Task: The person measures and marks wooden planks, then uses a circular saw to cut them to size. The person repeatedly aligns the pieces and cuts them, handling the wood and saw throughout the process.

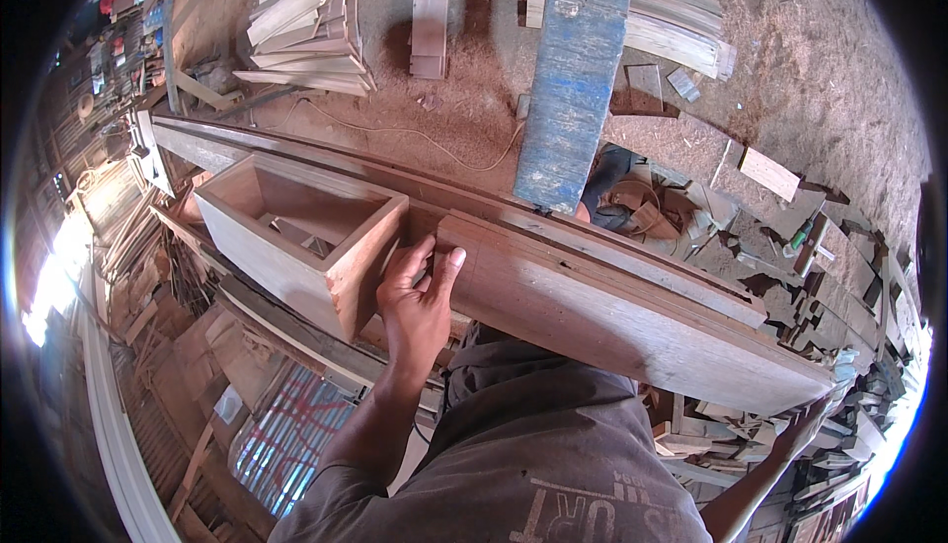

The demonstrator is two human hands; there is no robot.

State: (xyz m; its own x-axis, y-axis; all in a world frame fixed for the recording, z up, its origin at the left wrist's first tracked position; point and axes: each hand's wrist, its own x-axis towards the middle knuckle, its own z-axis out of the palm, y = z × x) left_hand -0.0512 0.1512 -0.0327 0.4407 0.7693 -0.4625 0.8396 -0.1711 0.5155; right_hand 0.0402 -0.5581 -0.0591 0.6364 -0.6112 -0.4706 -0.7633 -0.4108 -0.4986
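Note:
A long wooden board (612,321), lying along other planks, slants across in front of my body from the middle to the lower right. My left hand (415,291) is closed on its left end, the thumb against the near face and the fingers at the end edge. Far to the right, my right hand (812,417) is at the board's other end from below; its fingers are mostly hidden or too small to make out. Just left of my left hand sits an open-topped wooden box (286,237) like a drawer, with small scraps showing inside.
Behind the board runs a long wooden beam (474,197). A worn blue plank (573,79) reaches away from it. Stacked wood pieces (311,25) lie on the dusty floor, with more planks (671,25) at the far right. Offcuts (780,237) are heaped at the right.

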